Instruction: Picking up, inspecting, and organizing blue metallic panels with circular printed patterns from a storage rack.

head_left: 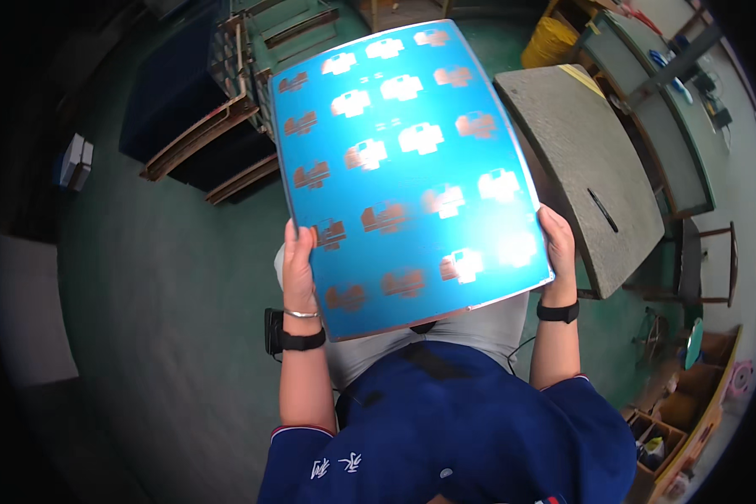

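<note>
A large rectangular blue panel (405,181) with rows of coppery, shiny block-shaped patterns is held up in front of my body. Light glares off its middle and right side. My left hand (297,267) grips its left edge near the lower corner, with the fingers partly hidden behind it. On the opposite edge, my right hand (559,252) holds the panel just above the lower right corner, its fingers also going out of sight underneath. The panel tilts slightly, its lower edge over my lap.
Right of the panel stands a grey-topped table (580,134) with a black pen (602,210) on it. Dark blue stacked boards (181,84) on wooden supports are at the far left. A yellow bag (549,42), a chair (718,262) and a wooden shelf (689,437) line the right side.
</note>
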The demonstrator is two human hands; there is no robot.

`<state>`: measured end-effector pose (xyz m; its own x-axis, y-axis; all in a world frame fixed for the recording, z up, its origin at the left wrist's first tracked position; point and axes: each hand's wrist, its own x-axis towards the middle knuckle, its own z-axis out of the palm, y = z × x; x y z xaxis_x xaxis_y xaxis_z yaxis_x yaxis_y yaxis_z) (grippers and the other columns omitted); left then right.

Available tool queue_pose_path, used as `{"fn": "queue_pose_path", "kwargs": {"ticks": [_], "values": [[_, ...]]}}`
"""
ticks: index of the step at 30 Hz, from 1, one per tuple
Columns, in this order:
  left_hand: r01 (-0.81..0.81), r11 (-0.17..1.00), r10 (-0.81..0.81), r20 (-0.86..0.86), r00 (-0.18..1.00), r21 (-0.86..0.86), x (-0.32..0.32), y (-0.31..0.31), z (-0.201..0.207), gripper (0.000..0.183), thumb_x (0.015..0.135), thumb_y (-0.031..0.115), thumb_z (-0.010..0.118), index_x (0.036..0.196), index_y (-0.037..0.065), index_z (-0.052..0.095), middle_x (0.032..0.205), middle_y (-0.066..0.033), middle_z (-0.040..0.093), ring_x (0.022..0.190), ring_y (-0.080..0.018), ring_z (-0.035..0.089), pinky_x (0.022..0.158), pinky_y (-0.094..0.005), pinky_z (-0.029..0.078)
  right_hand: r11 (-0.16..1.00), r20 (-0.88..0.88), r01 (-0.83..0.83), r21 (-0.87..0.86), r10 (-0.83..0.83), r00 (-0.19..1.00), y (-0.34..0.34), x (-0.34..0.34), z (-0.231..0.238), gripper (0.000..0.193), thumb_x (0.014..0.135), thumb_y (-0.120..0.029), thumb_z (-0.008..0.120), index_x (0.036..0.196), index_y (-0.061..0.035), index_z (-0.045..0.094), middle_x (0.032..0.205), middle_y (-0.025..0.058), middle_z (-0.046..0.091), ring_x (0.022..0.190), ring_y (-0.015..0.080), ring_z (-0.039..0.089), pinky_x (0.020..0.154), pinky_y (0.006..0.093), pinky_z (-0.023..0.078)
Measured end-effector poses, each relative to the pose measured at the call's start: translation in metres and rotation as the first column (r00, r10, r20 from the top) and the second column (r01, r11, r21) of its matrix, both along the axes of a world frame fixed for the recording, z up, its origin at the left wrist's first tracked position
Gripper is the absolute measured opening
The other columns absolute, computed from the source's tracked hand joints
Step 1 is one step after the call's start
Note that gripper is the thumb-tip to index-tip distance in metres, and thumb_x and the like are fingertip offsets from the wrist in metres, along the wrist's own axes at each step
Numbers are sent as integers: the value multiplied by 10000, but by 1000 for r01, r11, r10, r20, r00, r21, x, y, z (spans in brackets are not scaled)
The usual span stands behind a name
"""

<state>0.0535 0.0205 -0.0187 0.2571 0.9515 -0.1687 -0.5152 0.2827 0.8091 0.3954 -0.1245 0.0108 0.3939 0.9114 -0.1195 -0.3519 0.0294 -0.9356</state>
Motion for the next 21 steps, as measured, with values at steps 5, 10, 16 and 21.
{"fn": "queue_pose_path", "kwargs": {"ticks": [5, 10, 16, 21], "values": [[9, 1000, -9, 16, 1000, 29, -8, -7, -2, 342, 976, 211, 472, 1275, 48, 430, 1074, -18, 584, 958, -80, 559, 789, -233, 495, 996, 53, -12, 89, 8, 999, 3, -1, -3, 418, 976, -244, 406, 1205, 84, 527, 1077, 109, 619, 958, 143, 580, 860, 251, 438], [-22, 997, 22, 9, 1000, 73, -5, -14, 17, 358, 968, 241, 485, 1264, 52, 415, 1072, -57, 594, 970, -141, 587, 803, -269, 502, 998, 85, 2, 57, -7, 996, 4, -4, -11, 415, 969, -244, 433, 1204, 84, 529, 1061, 104, 625, 935, 139, 586, 839, 241, 443], [38, 983, -20, -99, 995, 181, -11, -19, 24, 356, 943, 280, 540, 1209, 56, 463, 1039, -34, 597, 958, -113, 562, 816, -263, 471, 998, -50, -66, 1, 66, 997, 1, 10, -20, 294, 964, -256, 473, 975, 6, 605, 855, 25, 617, 762, 85, 558, 709, 219, 448], [56, 979, -9, -233, 973, 196, -25, -26, 22, 381, 930, 264, 563, 1237, 59, 468, 1113, 0, 553, 999, -84, 497, 889, -251, 400, 998, 12, 55, -28, -55, 998, 25, -3, 8, 296, 984, -273, 445, 905, -33, 599, 805, -13, 591, 720, 49, 521, 658, 191, 423]]}}
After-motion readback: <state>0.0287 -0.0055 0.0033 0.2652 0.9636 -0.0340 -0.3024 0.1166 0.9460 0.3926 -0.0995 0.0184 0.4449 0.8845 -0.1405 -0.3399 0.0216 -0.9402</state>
